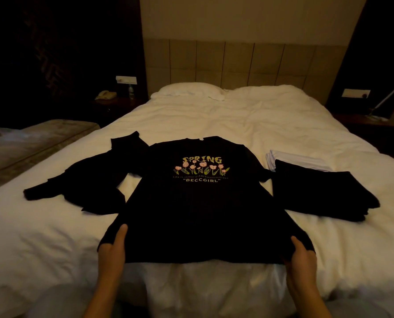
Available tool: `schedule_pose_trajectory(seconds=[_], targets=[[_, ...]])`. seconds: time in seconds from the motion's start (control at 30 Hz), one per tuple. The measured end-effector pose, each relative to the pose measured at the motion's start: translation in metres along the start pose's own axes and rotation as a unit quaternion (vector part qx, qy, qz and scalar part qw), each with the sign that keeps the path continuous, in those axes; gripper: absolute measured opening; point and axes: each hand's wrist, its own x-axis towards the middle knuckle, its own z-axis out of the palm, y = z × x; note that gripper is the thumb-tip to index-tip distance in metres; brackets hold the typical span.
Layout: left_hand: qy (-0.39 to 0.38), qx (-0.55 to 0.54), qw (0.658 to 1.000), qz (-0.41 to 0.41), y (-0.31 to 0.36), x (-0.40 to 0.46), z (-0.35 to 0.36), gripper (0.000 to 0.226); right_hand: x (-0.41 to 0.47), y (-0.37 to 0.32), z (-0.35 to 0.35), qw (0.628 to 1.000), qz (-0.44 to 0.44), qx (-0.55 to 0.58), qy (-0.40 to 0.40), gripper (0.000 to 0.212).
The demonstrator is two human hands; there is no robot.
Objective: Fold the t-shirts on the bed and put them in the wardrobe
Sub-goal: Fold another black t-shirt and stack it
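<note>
Both hands are gripping the near hem of a black t-shirt (198, 210) that is lying spread flat, print upward, on the white bed (272, 120). Left hand (113, 249) is pinching the hem's left corner, thumb lying on top of the cloth; right hand (303, 255) is pinching the right corner the same way. Another black garment (92, 180) is lying crumpled just left of the shirt, touching its sleeve. Folded black clothes (322, 193) are sitting in a stack to the right, with folded white clothes (299, 160) just behind them. Two pillows (189, 89) are resting against the headboard (237, 63). On the left nightstand a telephone (106, 95) is standing.
</note>
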Motion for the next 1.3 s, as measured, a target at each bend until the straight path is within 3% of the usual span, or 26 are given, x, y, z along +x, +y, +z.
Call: schedule_pose_trajectory(seconds=[0.13,0.27,0.43,0.57,0.7,0.87,1.0,1.13,1.17,1.23,1.3], targets=[[-0.017,-0.012,0.999,-0.048,-0.004,-0.005,-0.004,0.033,-0.002,0.012,-0.008,0.999,0.045,0.008,-0.002,0.036],[-0.036,-0.015,0.996,-0.084,-0.007,-0.017,-0.003,0.037,-0.010,0.013,-0.007,0.999,0.038,0.009,-0.012,0.027],[-0.066,-0.016,0.987,-0.145,-0.025,-0.022,0.005,0.094,-0.010,0.010,-0.013,0.998,0.062,-0.001,-0.031,0.014],[-0.048,-0.038,0.983,-0.170,-0.018,-0.026,0.002,0.051,-0.014,0.004,-0.017,0.998,0.033,0.034,-0.052,0.017],[0.001,0.042,0.997,-0.064,-0.002,-0.027,-0.011,0.042,-0.020,-0.003,-0.017,0.996,0.006,0.064,-0.069,0.023],[0.061,0.067,0.995,-0.045,0.000,-0.021,-0.025,0.037,-0.023,0.005,-0.024,0.995,0.027,0.089,-0.035,0.014],[0.053,0.029,0.992,-0.113,-0.009,-0.029,-0.022,0.046,-0.023,0.022,-0.028,0.992,0.092,0.084,0.025,0.021],[0.049,-0.051,0.976,-0.204,-0.014,-0.037,-0.020,0.056,-0.022,0.030,-0.031,0.991,0.111,0.055,0.054,0.003],[0.048,-0.076,0.969,-0.231,-0.018,-0.037,-0.019,0.058,-0.022,0.034,-0.031,0.991,0.114,0.046,0.060,0.008],[0.066,-0.079,0.960,-0.260,-0.030,-0.037,-0.015,0.051,-0.027,0.041,-0.032,0.991,0.112,0.037,0.069,0.004],[0.029,-0.134,0.943,-0.304,-0.034,-0.044,-0.008,0.034,-0.031,0.047,-0.031,0.990,0.115,0.044,0.068,0.010]])
